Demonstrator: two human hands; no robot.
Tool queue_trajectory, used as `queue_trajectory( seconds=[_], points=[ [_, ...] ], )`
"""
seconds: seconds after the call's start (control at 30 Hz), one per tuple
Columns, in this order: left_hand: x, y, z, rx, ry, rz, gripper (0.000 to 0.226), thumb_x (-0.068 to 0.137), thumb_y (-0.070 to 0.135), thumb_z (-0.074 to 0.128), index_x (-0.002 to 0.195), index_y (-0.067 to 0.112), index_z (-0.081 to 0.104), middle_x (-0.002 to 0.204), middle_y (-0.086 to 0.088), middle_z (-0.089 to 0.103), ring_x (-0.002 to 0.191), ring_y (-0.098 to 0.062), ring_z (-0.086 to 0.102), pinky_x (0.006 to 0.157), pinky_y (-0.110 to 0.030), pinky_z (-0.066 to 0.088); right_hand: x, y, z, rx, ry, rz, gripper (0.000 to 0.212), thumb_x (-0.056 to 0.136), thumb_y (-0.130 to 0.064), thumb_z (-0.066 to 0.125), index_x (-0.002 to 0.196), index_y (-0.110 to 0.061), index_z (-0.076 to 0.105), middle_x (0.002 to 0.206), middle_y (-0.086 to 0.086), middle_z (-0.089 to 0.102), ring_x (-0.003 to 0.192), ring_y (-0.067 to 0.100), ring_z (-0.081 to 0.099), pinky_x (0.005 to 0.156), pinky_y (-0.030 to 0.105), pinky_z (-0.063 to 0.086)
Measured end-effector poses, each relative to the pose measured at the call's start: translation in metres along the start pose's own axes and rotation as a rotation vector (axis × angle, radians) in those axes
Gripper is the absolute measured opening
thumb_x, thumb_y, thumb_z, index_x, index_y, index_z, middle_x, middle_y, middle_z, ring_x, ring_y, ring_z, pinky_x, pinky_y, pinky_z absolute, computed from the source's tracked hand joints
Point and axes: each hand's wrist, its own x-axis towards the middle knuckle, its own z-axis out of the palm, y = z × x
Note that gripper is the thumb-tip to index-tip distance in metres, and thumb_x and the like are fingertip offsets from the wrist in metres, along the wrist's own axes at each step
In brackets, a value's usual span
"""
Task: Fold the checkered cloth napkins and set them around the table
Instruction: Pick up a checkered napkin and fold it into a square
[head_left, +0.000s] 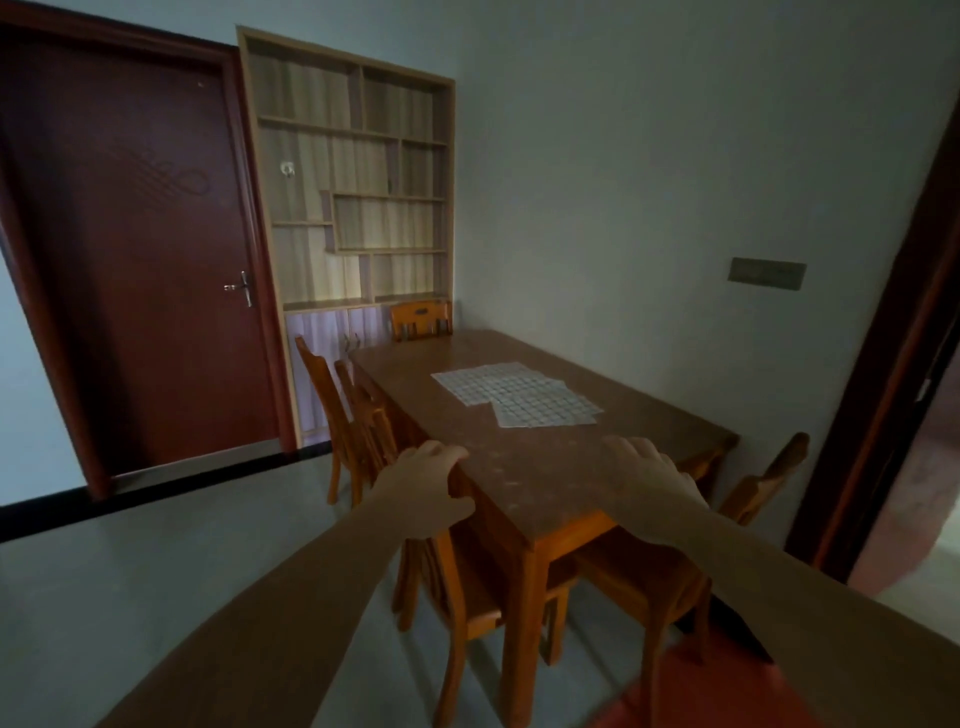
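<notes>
At the far left a dark red door (140, 249) is standing closed, and beside it a pale wooden shelf unit (353, 182) is rising against the wall. Below the shelves, wooden chairs (343, 410) are sitting tucked along the left side of the long wooden table (545, 467), with another chair showing at its far end. The left hand (426, 488) is reaching out to the near left corner of the table, its fingers curling over the top edge while the thumb is lying against the side, so it is gripping the table's rim. Further along the tabletop, well apart from both hands, the checkered napkins (514, 395) are lying flat and unfolded in an overlapping spread near the middle of the table. The right hand (652, 480) is hovering over or resting on the near right part of the tabletop, fingers loosely bent and holding nothing; whether it is touching the wood is unclear. Beyond it another chair (763, 483) is standing at the right side, and a dark doorway frame (883, 364) is closing the view.
</notes>
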Motion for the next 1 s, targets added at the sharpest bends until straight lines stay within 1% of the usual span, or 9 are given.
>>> queue_trajectory(
  seconds=[0.1, 0.2, 0.33, 0.47, 0.57, 0.73, 0.8, 0.93, 1.0],
  points=[
    [0.082, -0.005, 0.014, 0.026, 0.013, -0.019, 0.065, 0.082, 0.053, 0.054, 0.140, 0.031, 0.037, 0.142, 0.001, 0.039, 0.129, -0.024, 0.038, 0.104, -0.044, 0.040, 0.089, 0.025, 0.010, 0.013, 0.011, -0.005, 0.069, 0.089, -0.049, 0.054, 0.147, -0.030, 0.022, 0.152, 0.000, 0.028, 0.136, 0.023, 0.034, 0.110, 0.049, 0.029],
    [0.161, -0.007, 0.028, 0.037, 0.002, -0.065, 0.067, 0.083, 0.059, 0.052, 0.142, 0.030, 0.036, 0.145, 0.000, 0.037, 0.131, -0.024, 0.037, 0.106, -0.044, 0.039, 0.176, 0.050, 0.021, 0.043, -0.010, 0.001, 0.065, 0.091, -0.044, 0.054, 0.146, -0.030, 0.023, 0.152, -0.001, 0.029, 0.135, 0.022, 0.036, 0.110, 0.047, 0.030],
    [0.251, -0.009, 0.044, 0.035, -0.027, -0.085, 0.070, 0.084, 0.058, 0.055, 0.145, 0.031, 0.031, 0.151, 0.000, 0.032, 0.137, -0.027, 0.032, 0.110, -0.050, 0.034, 0.269, 0.077, 0.032, 0.008, -0.030, -0.023, 0.070, 0.089, -0.055, 0.051, 0.147, -0.028, 0.022, 0.153, 0.000, 0.030, 0.136, 0.022, 0.036, 0.109, 0.050, 0.031],
    [0.330, -0.015, 0.049, 0.045, -0.021, -0.082, 0.066, 0.087, 0.054, 0.054, 0.144, 0.030, 0.033, 0.149, -0.002, 0.035, 0.135, -0.026, 0.034, 0.109, -0.048, 0.035, 0.350, 0.086, 0.031, 0.011, -0.043, -0.040, 0.090, 0.078, -0.069, 0.055, 0.149, -0.026, 0.021, 0.153, 0.003, 0.029, 0.137, 0.025, 0.034, 0.111, 0.054, 0.030],
    [0.390, -0.026, 0.058, 0.023, -0.022, -0.076, 0.064, 0.087, 0.054, 0.053, 0.143, 0.028, 0.035, 0.146, -0.003, 0.038, 0.133, -0.027, 0.036, 0.108, -0.050, 0.036, 0.411, 0.091, 0.045, 0.014, -0.017, -0.043, 0.084, 0.082, -0.066, 0.053, 0.149, -0.026, 0.021, 0.155, 0.004, 0.028, 0.138, 0.025, 0.034, 0.111, 0.054, 0.029],
    [0.500, -0.060, 0.103, 0.004, -0.055, -0.039, 0.063, 0.084, 0.055, 0.053, 0.139, 0.029, 0.039, 0.142, -0.002, 0.043, 0.130, -0.027, 0.040, 0.105, -0.051, 0.037, 0.507, 0.103, 0.097, -0.002, -0.025, -0.007, 0.082, 0.083, -0.064, 0.053, 0.149, -0.026, 0.022, 0.155, 0.003, 0.027, 0.139, 0.026, 0.033, 0.111, 0.053, 0.030],
    [0.548, -0.079, 0.130, -0.014, -0.080, -0.050, 0.064, 0.083, 0.052, 0.057, 0.140, 0.031, 0.038, 0.143, 0.000, 0.043, 0.130, -0.025, 0.041, 0.104, -0.049, 0.038, 0.549, 0.109, 0.124, -0.011, -0.061, 0.023, 0.081, 0.084, -0.064, 0.052, 0.149, -0.026, 0.022, 0.157, 0.004, 0.025, 0.140, 0.026, 0.031, 0.111, 0.053, 0.029],
    [0.633, -0.118, 0.185, -0.057, -0.164, -0.040, 0.063, 0.081, 0.052, 0.057, 0.138, 0.031, 0.042, 0.140, 0.003, 0.048, 0.126, -0.021, 0.047, 0.099, -0.041, 0.043, 0.629, 0.120, 0.183, -0.030, -0.149, 0.083, 0.076, 0.086, -0.063, 0.049, 0.148, -0.027, 0.024, 0.158, 0.003, 0.024, 0.141, 0.028, 0.031, 0.110, 0.053, 0.027],
    [0.668, -0.134, 0.212, -0.052, -0.219, -0.026, 0.065, 0.082, 0.052, 0.057, 0.140, 0.029, 0.040, 0.144, 0.001, 0.046, 0.129, -0.022, 0.046, 0.102, -0.044, 0.043, 0.664, 0.125, 0.213, -0.051, -0.186, 0.089, 0.075, 0.087, -0.062, 0.049, 0.148, -0.025, 0.025, 0.157, 0.005, 0.026, 0.141, 0.028, 0.031, 0.110, 0.051, 0.026]
  ],
)
